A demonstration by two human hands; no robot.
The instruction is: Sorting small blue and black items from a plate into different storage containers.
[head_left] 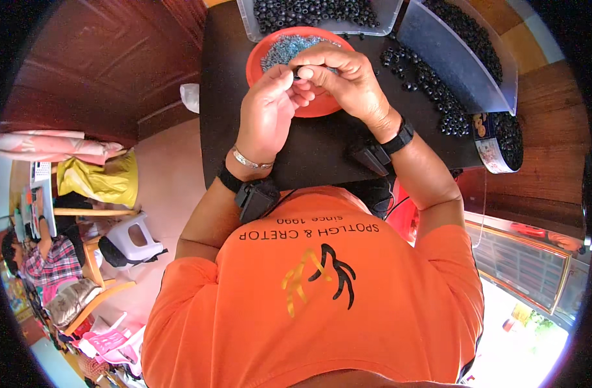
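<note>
Above a red bowl [254, 64], my left hand [270, 107] and my right hand [347, 81] meet, fingertips together. Between them is a small round black piece [298, 73], mostly covered by the fingers. My right thumb and forefinger pinch it from the right, while my left thumb and fingertips close on it from the left. Its exact kind is too hidden to tell. Small shiny blue-grey pieces [284, 50] lie heaped inside the bowl, partly behind my right hand.
A clear bin [389, 16] of black bead-like pieces stands at the table's far edge. Another bin [451, 61] leans at the right, with loose black pieces [431, 94] beside it. A round tub [493, 155] holds more. At far left, a person [50, 258] sits near a stool [135, 239].
</note>
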